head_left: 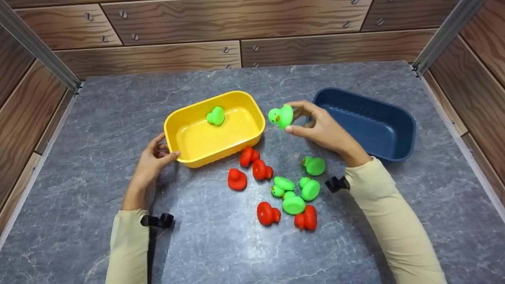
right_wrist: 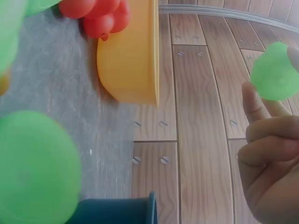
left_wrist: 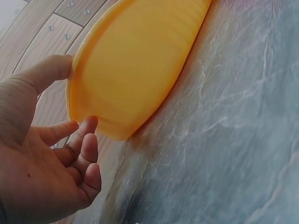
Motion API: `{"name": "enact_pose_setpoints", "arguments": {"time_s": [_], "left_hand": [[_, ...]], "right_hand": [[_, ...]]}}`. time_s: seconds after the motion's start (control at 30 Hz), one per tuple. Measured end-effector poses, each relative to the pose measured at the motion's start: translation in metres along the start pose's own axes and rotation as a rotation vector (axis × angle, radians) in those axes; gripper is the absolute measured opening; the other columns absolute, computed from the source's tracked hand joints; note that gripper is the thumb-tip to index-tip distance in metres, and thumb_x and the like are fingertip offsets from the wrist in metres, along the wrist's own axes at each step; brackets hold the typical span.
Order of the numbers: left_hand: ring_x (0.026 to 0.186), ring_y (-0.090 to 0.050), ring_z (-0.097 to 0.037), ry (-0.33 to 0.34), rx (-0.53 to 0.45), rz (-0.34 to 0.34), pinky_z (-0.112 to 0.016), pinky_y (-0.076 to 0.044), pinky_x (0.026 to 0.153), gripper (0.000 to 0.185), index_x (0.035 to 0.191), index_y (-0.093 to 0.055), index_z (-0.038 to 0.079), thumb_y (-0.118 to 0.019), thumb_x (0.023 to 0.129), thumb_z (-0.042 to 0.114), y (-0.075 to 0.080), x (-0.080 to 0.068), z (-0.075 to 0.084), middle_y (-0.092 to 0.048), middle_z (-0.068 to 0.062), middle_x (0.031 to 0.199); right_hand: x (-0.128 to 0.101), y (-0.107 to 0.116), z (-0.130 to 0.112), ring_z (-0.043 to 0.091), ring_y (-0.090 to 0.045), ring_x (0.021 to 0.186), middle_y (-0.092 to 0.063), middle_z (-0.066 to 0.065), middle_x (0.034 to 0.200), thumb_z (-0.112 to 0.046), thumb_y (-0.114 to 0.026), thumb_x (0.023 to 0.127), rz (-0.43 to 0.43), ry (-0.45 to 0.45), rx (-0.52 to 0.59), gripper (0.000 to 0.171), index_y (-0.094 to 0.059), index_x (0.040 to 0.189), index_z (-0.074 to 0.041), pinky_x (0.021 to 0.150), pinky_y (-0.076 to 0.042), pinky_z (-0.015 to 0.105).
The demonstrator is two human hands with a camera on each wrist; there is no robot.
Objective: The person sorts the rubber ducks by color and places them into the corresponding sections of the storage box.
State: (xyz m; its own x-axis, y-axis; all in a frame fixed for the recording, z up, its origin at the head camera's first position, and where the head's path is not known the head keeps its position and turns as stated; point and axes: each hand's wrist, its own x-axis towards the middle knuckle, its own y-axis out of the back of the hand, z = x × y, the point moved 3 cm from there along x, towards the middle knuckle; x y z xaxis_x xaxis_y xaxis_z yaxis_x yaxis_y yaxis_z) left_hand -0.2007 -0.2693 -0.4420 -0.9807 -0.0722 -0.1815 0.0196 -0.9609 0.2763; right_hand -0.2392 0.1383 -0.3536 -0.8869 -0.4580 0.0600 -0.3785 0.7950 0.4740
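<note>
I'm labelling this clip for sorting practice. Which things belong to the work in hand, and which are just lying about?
In hand:
- right hand pinching a green duck
- left hand gripping the yellow tub
- green duck in tub

Lying about:
- blue tub
- loose red ducks
- loose green ducks

— What sits on the grey marbled tabletop [head_left: 118,118]?

— A dark blue tub [head_left: 367,126] at the right, its long side slanting. In the middle there is a loose cluster of toy ducks.

— Which colours?

— Five red ducks [head_left: 261,170]: three near the top of the cluster and two at the bottom. Four green ducks [head_left: 293,204] lie between them and to the right, some of them touching.

— And around the table?

— Wood-grain panels [head_left: 177,19] dotted with screws, and a metal rail [head_left: 37,47] slanting at each back corner.
</note>
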Motion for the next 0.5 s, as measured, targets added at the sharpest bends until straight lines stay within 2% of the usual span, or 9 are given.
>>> {"name": "enact_pose_setpoints", "arguments": {"time_s": [0.13,0.27,0.4,0.5], "left_hand": [[0.089,-0.048,-0.008,0.002,-0.001,-0.003,-0.015,-0.044,0.075,0.080,0.152,-0.027,0.010,-0.071,0.087,0.017,-0.001,0.000,0.000,-0.049,-0.014,0.124],[0.090,-0.047,-0.009,0.011,-0.006,0.002,-0.015,-0.043,0.075,0.080,0.153,-0.026,0.011,-0.072,0.087,0.018,-0.001,0.000,-0.001,-0.049,-0.013,0.124],[0.090,-0.047,-0.009,0.020,-0.012,0.008,-0.015,-0.044,0.076,0.080,0.153,-0.026,0.012,-0.071,0.087,0.018,0.000,-0.001,-0.002,-0.049,-0.012,0.124],[0.089,-0.048,-0.008,0.001,-0.010,0.007,-0.015,-0.044,0.075,0.079,0.152,-0.027,0.011,-0.071,0.087,0.017,0.000,-0.001,-0.003,-0.049,-0.013,0.124]], "right_hand": [[0.008,-0.004,-0.002,0.011,-0.060,0.078,-0.058,0.007,0.107,-0.021,-0.069,0.089,0.019,0.007,0.025,0.052,-0.050,0.136,-0.011,0.064,-0.049,0.021],[0.018,-0.010,-0.001,0.013,-0.058,0.093,-0.056,0.006,0.107,-0.019,-0.070,0.088,0.036,0.002,0.074,0.053,-0.049,0.136,-0.009,0.067,-0.050,0.020],[0.030,-0.014,-0.002,0.016,-0.057,0.096,-0.057,0.005,0.104,-0.021,-0.069,0.089,0.061,-0.007,0.102,0.053,-0.048,0.136,-0.009,0.072,-0.050,0.021],[0.039,-0.017,-0.003,0.016,-0.056,0.100,-0.059,0.005,0.103,-0.026,-0.069,0.089,0.087,-0.022,0.093,0.054,-0.047,0.135,-0.009,0.079,-0.048,0.025]]}}
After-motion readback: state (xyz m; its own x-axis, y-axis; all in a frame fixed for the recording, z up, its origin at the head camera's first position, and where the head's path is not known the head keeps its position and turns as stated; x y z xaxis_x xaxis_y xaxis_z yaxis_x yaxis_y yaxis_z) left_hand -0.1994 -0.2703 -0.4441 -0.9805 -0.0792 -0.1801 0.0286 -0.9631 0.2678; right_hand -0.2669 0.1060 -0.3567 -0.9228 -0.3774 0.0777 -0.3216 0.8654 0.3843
